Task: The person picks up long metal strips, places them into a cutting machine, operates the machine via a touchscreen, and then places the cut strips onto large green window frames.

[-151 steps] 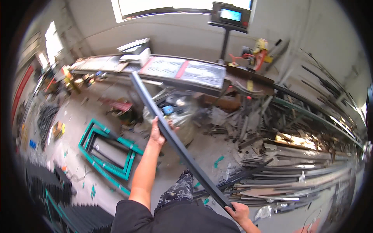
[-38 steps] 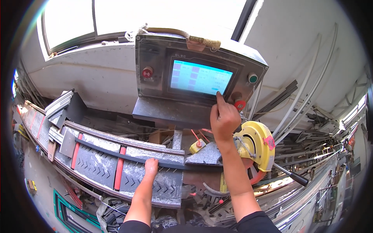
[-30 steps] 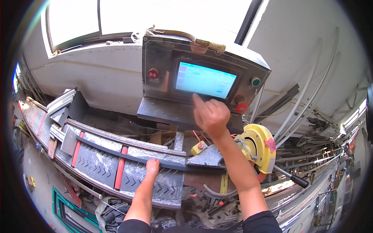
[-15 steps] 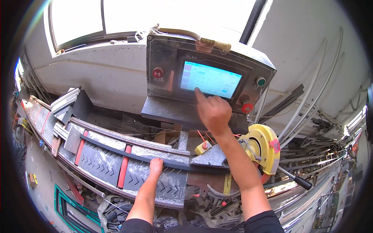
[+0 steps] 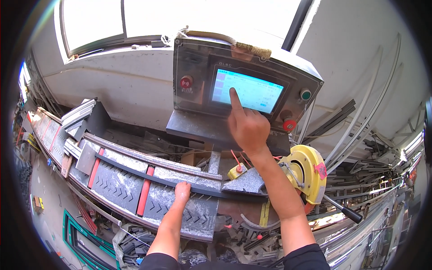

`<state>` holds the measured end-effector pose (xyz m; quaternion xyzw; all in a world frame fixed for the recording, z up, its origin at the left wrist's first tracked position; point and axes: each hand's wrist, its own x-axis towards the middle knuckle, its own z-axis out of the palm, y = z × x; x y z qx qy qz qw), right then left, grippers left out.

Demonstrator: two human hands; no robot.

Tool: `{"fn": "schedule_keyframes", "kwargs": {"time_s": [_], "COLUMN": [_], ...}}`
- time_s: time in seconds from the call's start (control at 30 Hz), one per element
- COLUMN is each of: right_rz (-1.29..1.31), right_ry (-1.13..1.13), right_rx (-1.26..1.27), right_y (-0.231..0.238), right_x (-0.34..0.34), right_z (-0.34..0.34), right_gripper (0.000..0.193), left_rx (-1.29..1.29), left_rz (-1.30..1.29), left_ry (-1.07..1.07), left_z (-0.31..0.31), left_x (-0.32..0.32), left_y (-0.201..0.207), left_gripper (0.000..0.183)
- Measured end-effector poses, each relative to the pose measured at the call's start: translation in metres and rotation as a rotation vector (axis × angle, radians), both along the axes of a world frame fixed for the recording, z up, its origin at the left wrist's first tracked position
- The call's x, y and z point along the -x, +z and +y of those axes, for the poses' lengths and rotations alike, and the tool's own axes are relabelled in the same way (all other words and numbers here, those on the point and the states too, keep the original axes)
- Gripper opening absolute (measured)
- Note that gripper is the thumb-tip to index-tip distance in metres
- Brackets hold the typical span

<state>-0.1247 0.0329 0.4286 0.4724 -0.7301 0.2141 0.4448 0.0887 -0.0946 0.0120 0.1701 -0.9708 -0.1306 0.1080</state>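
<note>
Bright light from a wide window (image 5: pixel 207 18) falls over a pale wall (image 5: pixel 117 85) and a workshop crowded with long offcuts. Below it runs a dusty grey bench (image 5: pixel 198 225) with red cross strips (image 5: pixel 144 193), a few pale profiles (image 5: pixel 78 116) stacked toward its far left. A dark control box (image 5: pixel 193 103) stands behind the bench, and a yellow saw guard (image 5: pixel 310 168) with a black-tipped lever (image 5: pixel 351 214) sits at the right. Green frames (image 5: pixel 71 225) lie on the floor at lower left. The right forearm crosses in front of the bench's right end, hiding part of the saw.

Along the bench lies a long dark bar (image 5: pixel 128 170), its left end near an upright metal plate (image 5: pixel 86 159). The left hand (image 5: pixel 182 192) rests on the bar with fingers curled narrowly over it, the forearm rising from below. The right hand (image 5: pixel 248 128) is raised, index finger stretched over the lit screen (image 5: pixel 256 92), other fingers folded; whether the fingertip touches, I cannot tell
</note>
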Motion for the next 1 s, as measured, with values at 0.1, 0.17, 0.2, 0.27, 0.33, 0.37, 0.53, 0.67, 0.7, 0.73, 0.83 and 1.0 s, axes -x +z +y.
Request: {"fn": "schedule_keyframes", "kwargs": {"time_s": [0.1,0.17,0.2,0.27,0.33,0.37,0.53,0.67,0.7,0.73,0.83,1.0], "right_rz": [0.006,0.044,0.044,0.123,0.111,0.099,0.095,0.109,0.108,0.123,0.141,0.153], "right_ry": [-0.054,0.061,0.059,0.153,0.11,0.069,0.047,0.141,0.135,0.151,0.147,0.067], "right_rx": [-0.063,0.02,0.02,0.116,0.138,0.161,0.153,0.108,0.104,0.044,-0.049,-0.109], "right_y": [-0.001,-0.003,-0.005,-0.009,-0.008,-0.007,-0.01,-0.007,-0.008,-0.008,-0.007,-0.006], "right_x": [0.0,0.004,0.006,0.007,0.005,0.005,0.01,0.011,0.014,0.016,0.026,0.023], "right_z": [0.001,0.003,0.006,0.012,0.013,0.014,0.012,0.026,0.035,0.046,0.069,0.069], "right_gripper": [0.056,0.049,0.049,0.039,0.036,0.032,0.033,0.034,0.034,0.035,0.04,0.042], "left_rx": [-0.012,-0.01,0.011,0.032,0.021,0.021,-0.008,-0.009,-0.021,-0.029,0.047,0.015], "left_rz": [0.033,0.038,0.003,-0.032,-0.02,-0.02,-0.015,-0.013,-0.013,-0.011,-0.023,-0.022], "left_ry": [0.013,0.011,0.011,0.009,0.012,0.01,0.009,0.003,-0.012,-0.017,0.0,-0.007], "left_z": [0.0,0.002,0.002,0.002,0.0,0.001,0.002,0.001,0.002,0.001,-0.004,-0.001], "left_x": [-0.001,0.0,0.0,0.001,0.0,0.0,0.002,0.002,0.002,0.0,-0.003,-0.001], "left_y": [-0.002,0.0,0.001,0.002,0.001,0.0,-0.003,0.004,0.006,0.011,0.002,0.0], "left_gripper": [0.019,0.02,0.016,0.012,0.013,0.013,0.02,0.018,0.017,0.016,0.022,0.022]}}
